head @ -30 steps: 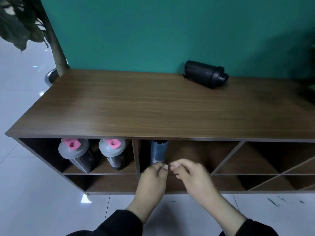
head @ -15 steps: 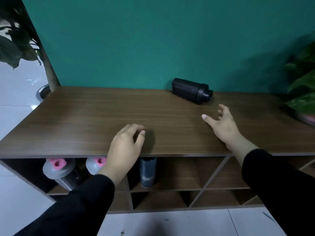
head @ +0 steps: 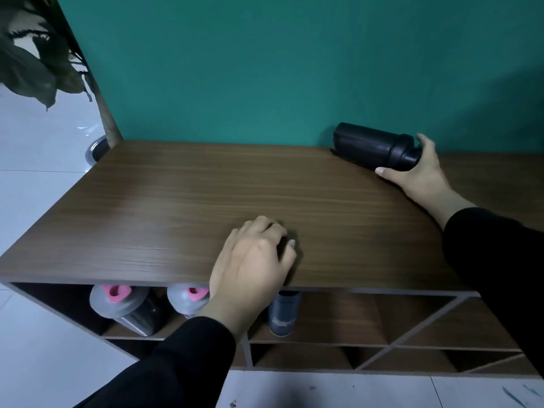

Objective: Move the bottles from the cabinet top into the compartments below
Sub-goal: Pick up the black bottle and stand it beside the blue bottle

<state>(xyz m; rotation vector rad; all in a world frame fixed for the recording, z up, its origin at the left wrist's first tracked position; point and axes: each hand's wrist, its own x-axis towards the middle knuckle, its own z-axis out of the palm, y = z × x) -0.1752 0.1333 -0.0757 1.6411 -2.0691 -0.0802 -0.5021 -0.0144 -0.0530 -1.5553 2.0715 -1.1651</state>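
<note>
Matt black bottle (head: 371,147), wood-grain cabinet top (head: 206,201)

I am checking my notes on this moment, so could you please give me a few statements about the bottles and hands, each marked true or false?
1. The black bottle lies on its side on the cabinet top. True.
2. The right hand grips the black bottle at its cap end. True.
3. The left hand holds a bottle. False: it rests empty on the cabinet top near the front edge.
4. Two pink-capped bottles sit in the leftmost compartment. True.
5. The blue bottle lies on its side. False: it stands upright in its compartment.
</note>
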